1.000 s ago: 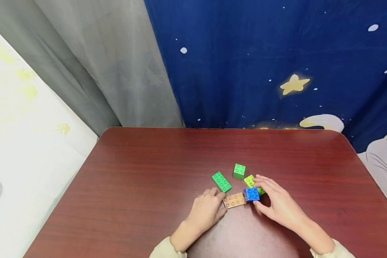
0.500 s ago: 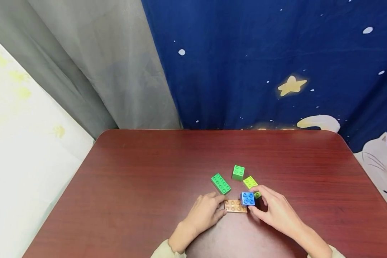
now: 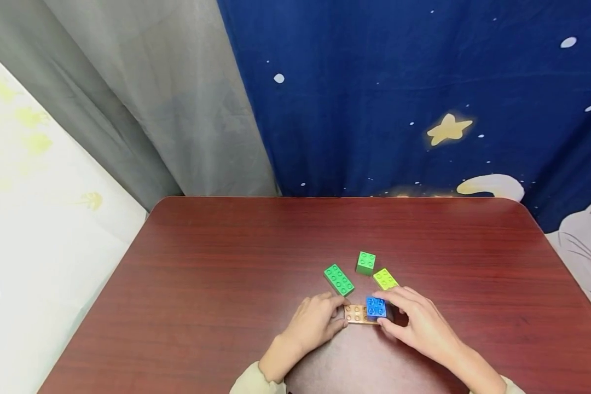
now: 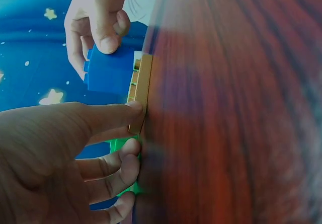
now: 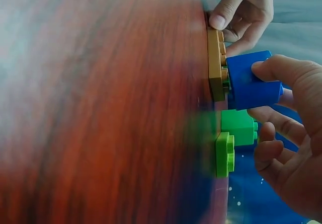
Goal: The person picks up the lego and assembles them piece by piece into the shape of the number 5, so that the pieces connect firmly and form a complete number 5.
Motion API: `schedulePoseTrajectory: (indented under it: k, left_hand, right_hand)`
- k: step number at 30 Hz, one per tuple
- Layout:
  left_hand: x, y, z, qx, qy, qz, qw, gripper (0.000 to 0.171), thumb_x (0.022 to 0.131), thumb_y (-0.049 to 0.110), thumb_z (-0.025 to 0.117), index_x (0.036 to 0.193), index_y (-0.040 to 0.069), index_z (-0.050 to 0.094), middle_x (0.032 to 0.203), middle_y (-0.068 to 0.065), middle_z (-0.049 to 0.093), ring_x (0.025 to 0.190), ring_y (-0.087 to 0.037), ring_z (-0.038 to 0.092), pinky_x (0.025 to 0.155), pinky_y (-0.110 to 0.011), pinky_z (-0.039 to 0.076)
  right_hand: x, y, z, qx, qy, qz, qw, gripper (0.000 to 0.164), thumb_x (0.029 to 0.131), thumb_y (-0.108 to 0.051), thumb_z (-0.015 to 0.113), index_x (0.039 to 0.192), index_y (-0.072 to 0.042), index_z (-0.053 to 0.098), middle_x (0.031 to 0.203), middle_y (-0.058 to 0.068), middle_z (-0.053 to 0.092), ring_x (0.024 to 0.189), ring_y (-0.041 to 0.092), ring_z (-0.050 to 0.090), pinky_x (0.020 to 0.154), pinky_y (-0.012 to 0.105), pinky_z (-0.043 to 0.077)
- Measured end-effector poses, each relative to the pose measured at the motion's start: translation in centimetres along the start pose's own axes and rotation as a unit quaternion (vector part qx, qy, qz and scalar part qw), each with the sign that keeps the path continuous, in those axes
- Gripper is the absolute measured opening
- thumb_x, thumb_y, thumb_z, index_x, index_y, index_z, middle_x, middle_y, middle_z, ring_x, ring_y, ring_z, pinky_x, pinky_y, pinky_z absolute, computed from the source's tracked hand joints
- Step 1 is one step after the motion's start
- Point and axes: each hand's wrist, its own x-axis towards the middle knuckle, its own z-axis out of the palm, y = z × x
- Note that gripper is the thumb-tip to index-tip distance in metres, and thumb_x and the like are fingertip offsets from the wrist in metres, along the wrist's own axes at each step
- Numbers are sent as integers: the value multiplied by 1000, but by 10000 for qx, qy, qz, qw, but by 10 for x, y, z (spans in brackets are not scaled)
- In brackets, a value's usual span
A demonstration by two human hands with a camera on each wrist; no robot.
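Note:
A flat tan building brick [image 3: 355,314] lies on the table, studs up. At its left end my left hand [image 3: 311,322] holds it between thumb and fingers; the thumb shows on its side in the left wrist view. My right hand [image 3: 418,317] pinches a blue building brick [image 3: 376,307] between thumb and fingers. This blue brick is over the right end of the tan one. In the right wrist view the blue brick [image 5: 251,80] is slightly tilted, its lower edge right at the studs of the tan brick [image 5: 215,65].
Beyond the hands lie a long green brick [image 3: 339,279], a square green brick [image 3: 366,262] and a flat yellow-green brick [image 3: 385,278], partly covered by my right hand. The reddish-brown table [image 3: 226,262] ends at curtains.
My right hand has carried the blue brick left, from beside the tan brick to over its right end. The tan brick has turned slightly under my left hand.

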Motion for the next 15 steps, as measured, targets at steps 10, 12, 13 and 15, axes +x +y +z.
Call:
schedulePoseTrajectory:
  k: [10,12,13,15]
  left_hand:
    - [4,2,0,-155,41,-33,9999,26,79,25,74,103,17,68,70,11,48,61,0,42,54,-21,35]
    - [3,1,0,-210,31,-41,9998,25,79,24,73,103,17,68,69,11,48,61,0,42,54,-20,34]
    - [2,1,0,-233,28,-42,9997,25,79,24,74,102,17,68,69,11,48,60,0,42,53,-20,34]
    - [0,1,0,-272,26,-50,9996,24,79,23,74,101,16,68,68,11,47,60,0,41,53,-20,33]
  right_hand:
    - [-1,0,2,192,42,1,9998,43,69,-16,80,108,-21,64,95,-17,55,71,3,47,58,14,39]
    - [-1,0,4,396,1,3,9992,43,70,-14,80,109,-20,64,92,-16,54,68,3,47,54,13,38]
    - [-2,-1,5,505,-30,-14,9987,43,70,-13,80,109,-19,64,92,-16,54,66,2,47,53,12,38]
    - [-2,-1,7,680,-106,-68,9976,43,71,-10,79,111,-18,65,92,-14,54,64,2,48,53,13,39]
